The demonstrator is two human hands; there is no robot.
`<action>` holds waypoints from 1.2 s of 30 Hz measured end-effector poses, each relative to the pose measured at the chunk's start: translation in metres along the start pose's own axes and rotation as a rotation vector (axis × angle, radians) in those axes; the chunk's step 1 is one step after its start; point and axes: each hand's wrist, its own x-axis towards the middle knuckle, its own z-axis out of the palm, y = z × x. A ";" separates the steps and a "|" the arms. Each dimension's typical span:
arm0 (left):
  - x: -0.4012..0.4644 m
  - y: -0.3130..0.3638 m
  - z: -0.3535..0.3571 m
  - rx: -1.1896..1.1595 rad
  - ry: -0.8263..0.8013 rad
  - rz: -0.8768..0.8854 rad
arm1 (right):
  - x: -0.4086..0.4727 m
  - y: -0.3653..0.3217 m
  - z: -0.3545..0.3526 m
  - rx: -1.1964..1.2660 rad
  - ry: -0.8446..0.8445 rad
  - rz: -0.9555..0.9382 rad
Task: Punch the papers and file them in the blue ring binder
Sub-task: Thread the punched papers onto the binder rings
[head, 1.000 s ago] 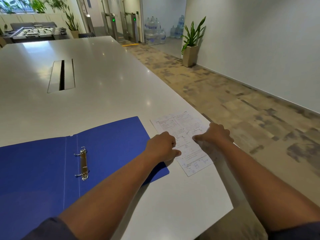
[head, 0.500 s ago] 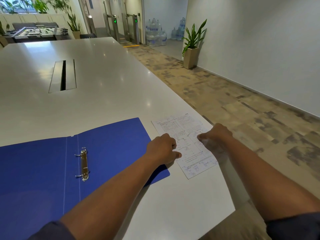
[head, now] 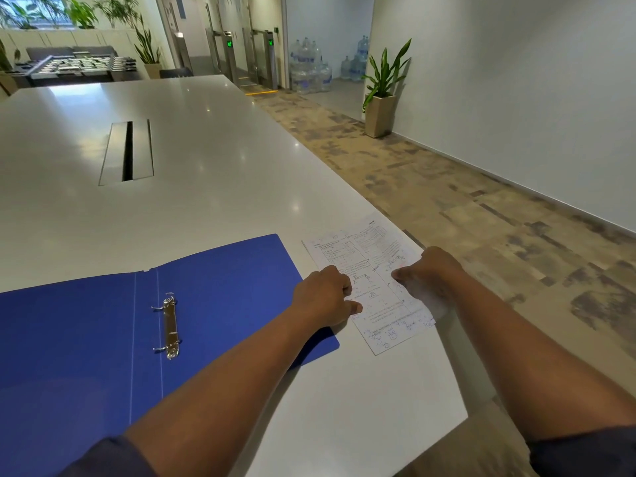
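The blue ring binder (head: 223, 297) lies open and flat on the white table (head: 213, 173), its metal rings (head: 168, 326) standing on the spine. Just right of it, close to the table's right edge, lie the printed papers (head: 370, 270); at their far end one sheet sits slightly askew from the one beneath. My left hand (head: 323, 294) is curled at the papers' left edge, thumb on the sheet, overlapping the binder's right cover. My right hand (head: 430, 273) is curled on the papers' right edge. No hole punch is in view.
The table's right edge runs just beside the papers, with patterned floor below. A cable slot (head: 126, 151) sits in the table's middle. Far off stand a potted plant (head: 380, 98) by the wall, water bottles (head: 309, 68) and entry gates.
Both hands have stayed on the papers. My right hand has shifted a little toward the right edge, and the sheets now look slightly fanned at the far end.
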 end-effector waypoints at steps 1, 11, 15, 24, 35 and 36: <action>0.000 0.000 0.000 -0.002 0.000 0.000 | 0.000 -0.001 -0.002 0.029 -0.011 -0.016; -0.002 -0.002 0.001 -0.011 -0.006 0.001 | -0.002 -0.020 -0.017 0.471 0.032 0.027; -0.002 -0.002 0.002 -0.021 -0.004 -0.007 | -0.007 -0.018 -0.029 0.146 0.021 -0.153; -0.003 -0.004 0.004 -0.067 0.026 -0.004 | -0.027 -0.020 -0.021 -0.245 0.154 -0.266; -0.020 -0.014 -0.020 -0.787 0.295 -0.128 | -0.050 -0.041 -0.066 0.386 0.087 -0.321; -0.023 -0.015 -0.029 -0.884 0.330 -0.149 | -0.052 -0.045 -0.068 0.412 0.065 -0.320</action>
